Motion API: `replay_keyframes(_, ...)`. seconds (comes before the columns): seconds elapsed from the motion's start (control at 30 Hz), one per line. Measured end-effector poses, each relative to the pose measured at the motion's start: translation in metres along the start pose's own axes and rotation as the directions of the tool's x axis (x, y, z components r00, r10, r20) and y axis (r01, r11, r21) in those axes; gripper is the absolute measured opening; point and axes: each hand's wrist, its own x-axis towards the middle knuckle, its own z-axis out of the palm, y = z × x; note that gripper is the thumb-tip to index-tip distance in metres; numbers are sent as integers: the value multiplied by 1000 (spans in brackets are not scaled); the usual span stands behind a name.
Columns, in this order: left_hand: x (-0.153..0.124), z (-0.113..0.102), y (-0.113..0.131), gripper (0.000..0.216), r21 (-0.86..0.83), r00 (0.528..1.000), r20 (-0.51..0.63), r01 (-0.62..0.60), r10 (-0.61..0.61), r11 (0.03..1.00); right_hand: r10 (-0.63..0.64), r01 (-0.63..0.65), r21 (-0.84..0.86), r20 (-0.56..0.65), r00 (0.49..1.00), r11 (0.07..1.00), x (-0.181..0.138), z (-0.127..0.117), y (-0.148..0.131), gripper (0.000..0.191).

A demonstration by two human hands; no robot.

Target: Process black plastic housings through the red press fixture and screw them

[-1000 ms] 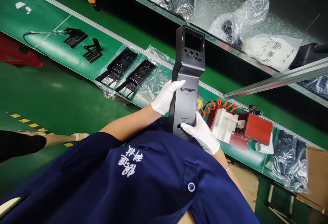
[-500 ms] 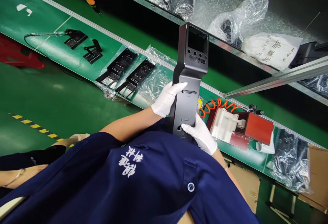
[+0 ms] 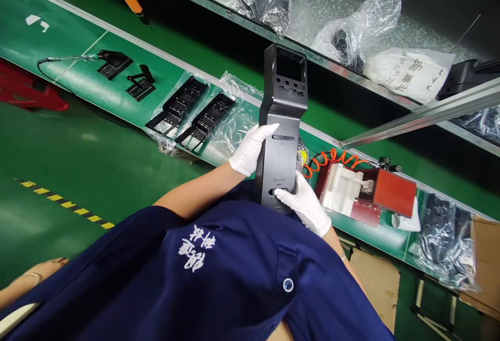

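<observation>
Tall black plastic housing held upright over the green desk.
White-gloved left hand fingers wrap its side; right hand grips the lower end.

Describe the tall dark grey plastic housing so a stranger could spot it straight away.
On the green conveyor belt lie flat black parts. In front, two white-gloved hands hold the tall dark grey plastic housing upright. Alone among them, it has a square window above small round holes.
</observation>
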Motion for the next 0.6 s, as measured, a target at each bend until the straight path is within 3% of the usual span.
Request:
replay_keyframes(0.13,3,-4,-4,14,-28,998,3,57,-57,998,56,-58,-27,-75,996,998,4,5,2,107)
replay_keyframes(0.27,6,-8,-5,18,-18,994,23,105,-105,994,-24,20,123,33,999,992,5,-3,15,105)
replay_keyframes(0.4,8,-12,-4,19,-3,997,-15,73,-73,997,-8,-5,167,77,997,986,5,-14,26,98)
replay_keyframes(0.5,8,-11,-2,18,-6,1000,-19,-25,25,1000,-88,89,7,-116,989,996,3,-15,27,99)
replay_keyframes(0.6,7,-5,0,21,-7,974,-77,-212,211,977,-328,227,-299,-349,878,927,2,-9,25,91)
